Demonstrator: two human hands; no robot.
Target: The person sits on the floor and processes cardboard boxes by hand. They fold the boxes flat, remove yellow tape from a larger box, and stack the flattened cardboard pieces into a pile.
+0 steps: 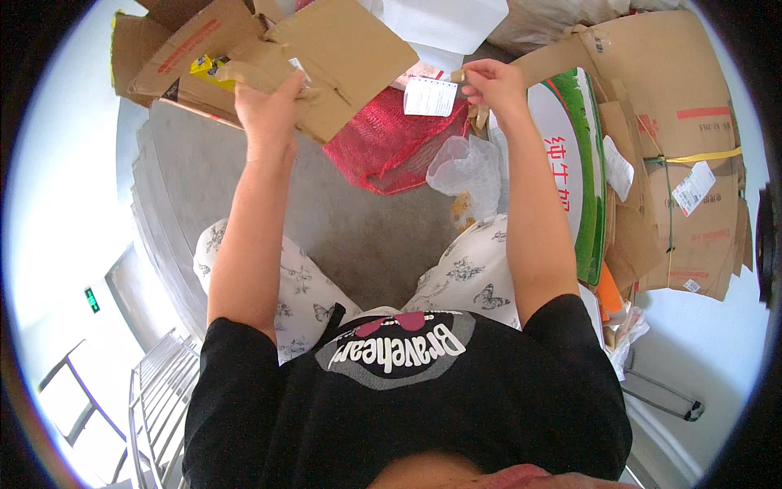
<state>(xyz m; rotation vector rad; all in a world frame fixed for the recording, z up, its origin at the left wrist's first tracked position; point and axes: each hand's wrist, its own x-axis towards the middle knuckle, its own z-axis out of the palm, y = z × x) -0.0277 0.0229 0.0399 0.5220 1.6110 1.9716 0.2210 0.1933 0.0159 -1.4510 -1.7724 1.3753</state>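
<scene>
My left hand (269, 107) grips the edge of a brown cardboard piece (348, 52), its thumb lying over the board. Brown packing tape and a small white label show beside that thumb. At the upper right, my right hand (498, 85) pinches a small brown scrap of tape or card (458, 75) between thumb and fingers. A white printed paper label (430, 96) sits just left of the scrap; whether the two are joined I cannot tell. Below the cardboard lies a red mesh bag (391, 143) on the grey floor (342, 232).
Flattened cardboard boxes (696, 202), tied with string, lean at the right behind a green and white carton (565, 177). A crumpled clear plastic bag (467, 165) lies near my knee. White foam (449, 24) is at the top. Stairs (162, 232) and a metal railing (162, 391) are leftward.
</scene>
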